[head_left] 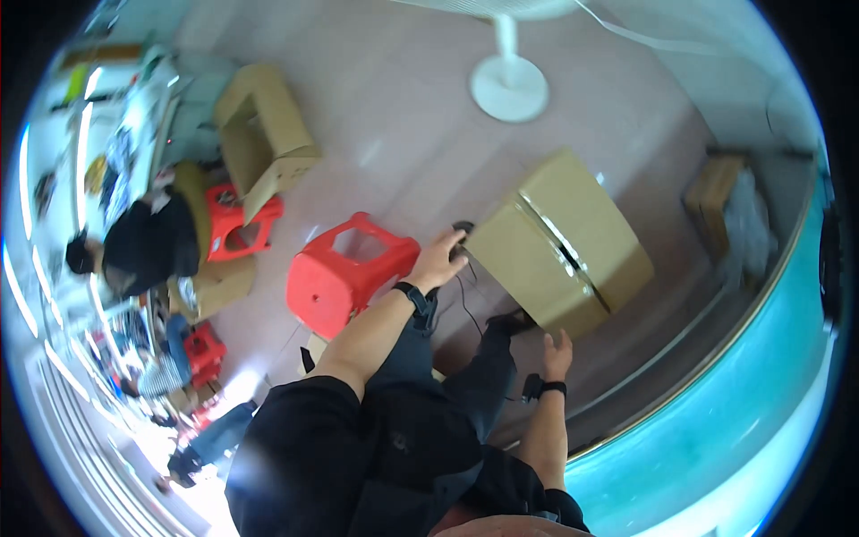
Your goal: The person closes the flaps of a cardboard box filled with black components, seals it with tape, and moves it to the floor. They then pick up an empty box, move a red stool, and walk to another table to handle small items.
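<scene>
A large closed brown cardboard box [586, 201] sits on the floor in front of me, with a strip of tape and a small dark gap along its top seam. My left hand [438, 260] is beside its left corner, fingers apart and pointing toward the cardboard; whether they touch it I cannot tell. Just past those fingertips shows a small dark object [463, 227], too blurred to name. Close to the box's near edge, my right hand [558, 356] is open with its fingers spread. Each wrist wears a black band carrying a small device.
A red plastic stool [327, 286] stands left of my left forearm. Farther left are an open cardboard box [268, 125], another red stool [237, 228] and a seated person [152, 242]. A white fan base [510, 88] stands ahead. On the right runs a turquoise surface [716, 412].
</scene>
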Available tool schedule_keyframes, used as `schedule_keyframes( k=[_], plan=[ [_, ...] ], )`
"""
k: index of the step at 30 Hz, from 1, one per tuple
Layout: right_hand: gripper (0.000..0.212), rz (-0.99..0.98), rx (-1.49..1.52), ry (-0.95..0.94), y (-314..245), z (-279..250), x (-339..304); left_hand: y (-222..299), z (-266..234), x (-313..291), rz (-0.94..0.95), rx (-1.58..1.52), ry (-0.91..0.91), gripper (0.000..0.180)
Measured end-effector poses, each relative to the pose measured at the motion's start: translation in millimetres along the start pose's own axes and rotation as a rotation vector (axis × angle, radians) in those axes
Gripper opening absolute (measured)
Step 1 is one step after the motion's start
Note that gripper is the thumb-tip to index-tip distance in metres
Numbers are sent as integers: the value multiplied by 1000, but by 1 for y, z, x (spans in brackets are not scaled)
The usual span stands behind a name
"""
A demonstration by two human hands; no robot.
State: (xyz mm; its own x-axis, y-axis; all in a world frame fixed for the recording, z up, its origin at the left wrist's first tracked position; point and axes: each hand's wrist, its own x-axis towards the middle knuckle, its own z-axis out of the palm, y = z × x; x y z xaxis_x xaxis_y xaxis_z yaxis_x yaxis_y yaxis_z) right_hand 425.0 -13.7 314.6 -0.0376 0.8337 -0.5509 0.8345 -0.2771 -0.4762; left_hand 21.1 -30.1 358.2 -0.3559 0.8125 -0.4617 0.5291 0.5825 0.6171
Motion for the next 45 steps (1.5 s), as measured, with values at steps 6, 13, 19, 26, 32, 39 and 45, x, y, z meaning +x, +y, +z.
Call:
schedule_keyframes(
  k=[6,13,19,26,32,39,45],
  plan=[
    [50,-146,32,-190,-83,-39,10,-4,-133,-143,-199,-207,162,56],
    [44,-367,13,-373,-134,-46,21,-52,-144,-358,-367,-378,730,52],
    [19,-458,-78,-575,-148,-24,24,-129,-60,-444,-622,-406,709,49],
    [19,-245,-189,-715,-180,-17,-23,-160,25,-498,-917,-709,564,48],
    [14,-238,-79,-694,-216,-13,-55,-182,22,-499,-932,-629,468,52],
    [13,-246,-132,-723,-191,-27,-34,-166,-19,-470,-855,-694,674,46],
    [19,-168,-88,-796,-183,-60,-4,-140,19,-468,-740,-720,781,46]
  ],
)
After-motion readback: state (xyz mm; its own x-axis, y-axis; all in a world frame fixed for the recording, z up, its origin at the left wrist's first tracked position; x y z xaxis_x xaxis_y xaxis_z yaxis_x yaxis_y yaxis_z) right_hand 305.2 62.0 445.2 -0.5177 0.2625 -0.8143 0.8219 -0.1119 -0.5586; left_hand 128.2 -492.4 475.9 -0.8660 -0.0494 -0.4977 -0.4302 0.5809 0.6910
